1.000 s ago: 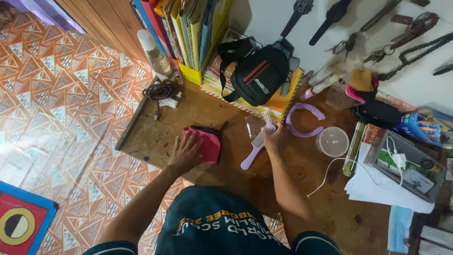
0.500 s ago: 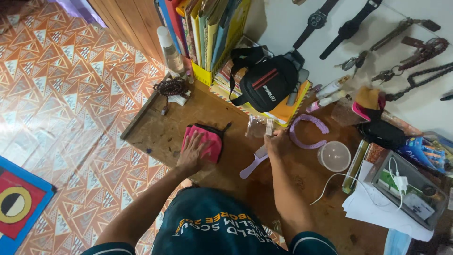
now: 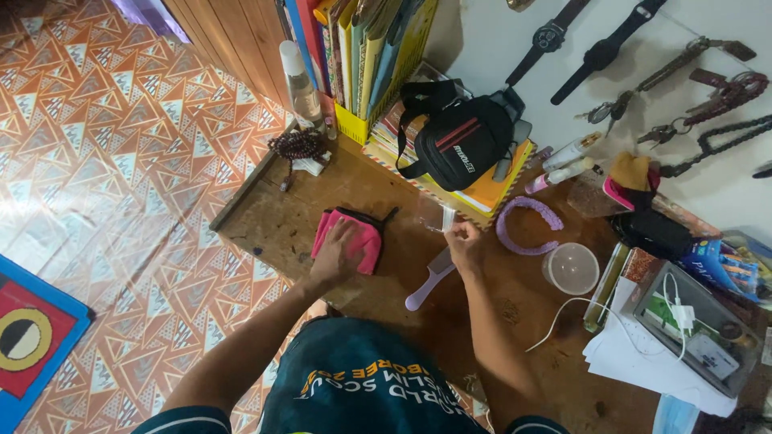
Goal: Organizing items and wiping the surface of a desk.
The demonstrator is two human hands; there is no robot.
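My left hand (image 3: pixel 336 255) lies flat on a pink cloth pouch with a black edge (image 3: pixel 362 233) on the brown wooden desk (image 3: pixel 273 225). To its right, my right hand (image 3: pixel 465 241) is closed, pinching a small clear plastic packet (image 3: pixel 438 215) that holds thin pale sticks. A lilac comb (image 3: pixel 429 279) rests on the desk just below and left of that hand, untouched.
A black sling bag (image 3: pixel 462 141) sits on a pile of books at the back. Upright books, a spray bottle (image 3: pixel 301 80) and dark beads (image 3: pixel 296 146) stand back left. A purple headband (image 3: pixel 527 225), clear round lid (image 3: pixel 571 268), white cable (image 3: pixel 563 317) and cluttered tray (image 3: pixel 691 321) lie right.
My right hand has moved up off the comb, which now lies alone on the desk, and grips the clear packet. The left hand stays on the pink pouch.
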